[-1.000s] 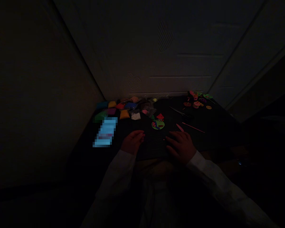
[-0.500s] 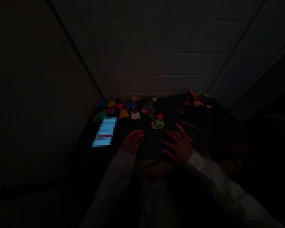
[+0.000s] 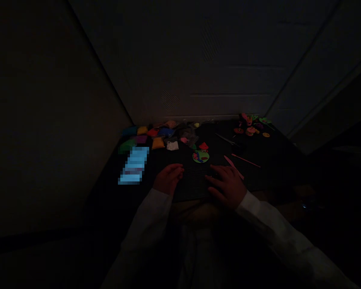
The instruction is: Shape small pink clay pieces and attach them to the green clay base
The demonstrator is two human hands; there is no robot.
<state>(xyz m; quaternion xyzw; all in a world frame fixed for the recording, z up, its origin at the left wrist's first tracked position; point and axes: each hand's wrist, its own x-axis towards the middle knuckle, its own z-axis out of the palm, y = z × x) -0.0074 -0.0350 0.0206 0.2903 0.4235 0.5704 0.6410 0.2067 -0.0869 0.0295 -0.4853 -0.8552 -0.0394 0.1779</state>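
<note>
The scene is very dark. My left hand [image 3: 167, 179] rests on a dark mat [image 3: 195, 182] on the table, its fingers curled loosely, and what they hold, if anything, does not show. My right hand [image 3: 227, 185] lies flat on the same mat with its fingers spread. Just beyond both hands sits a round green clay piece [image 3: 201, 156] with red and blue bits on it. A pink modelling stick [image 3: 233, 166] lies beside my right hand's fingertips.
Small bags of coloured clay [image 3: 152, 136] are heaped at the back left. A lit, blurred screen [image 3: 134, 165] lies at the left. Scissors [image 3: 227, 140], a thin pink stick [image 3: 246, 161] and small clay figures [image 3: 251, 126] lie at the back right. Walls close in behind.
My right hand has slid slightly left and forward on the mat, then settled. The left hand has barely moved.
</note>
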